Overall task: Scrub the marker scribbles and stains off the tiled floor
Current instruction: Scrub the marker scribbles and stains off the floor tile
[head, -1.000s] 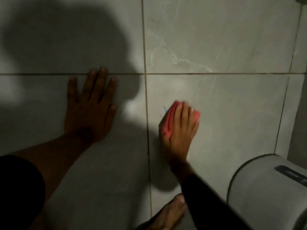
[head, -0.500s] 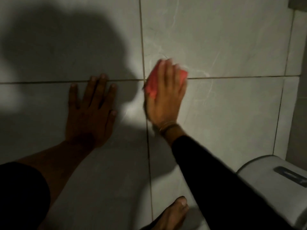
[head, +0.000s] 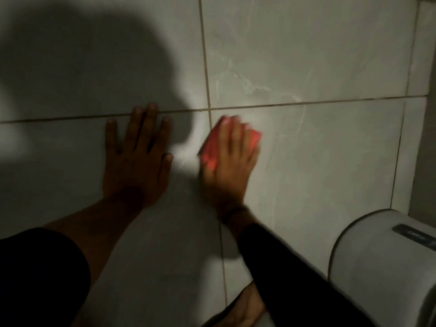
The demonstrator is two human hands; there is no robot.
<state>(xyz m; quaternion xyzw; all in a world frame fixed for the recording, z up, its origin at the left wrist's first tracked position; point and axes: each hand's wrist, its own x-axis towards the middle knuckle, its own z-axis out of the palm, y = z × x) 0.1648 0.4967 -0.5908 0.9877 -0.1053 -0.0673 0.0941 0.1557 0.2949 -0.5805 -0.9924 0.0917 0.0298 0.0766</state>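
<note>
label on grey appliance (head: 389, 267) too blurred to read.

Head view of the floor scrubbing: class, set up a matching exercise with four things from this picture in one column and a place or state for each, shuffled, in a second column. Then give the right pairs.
Things:
1. left hand
2. right hand
3. pink sponge
4. grey appliance

Places or states:
A. pressed under fingers against the tile
B. bottom right corner of the view
C. flat on the floor, fingers spread, in shadow
D. gripping the scrubbing tool, blurred

Pairs: 1-C, 2-D, 3-A, 4-B
</note>
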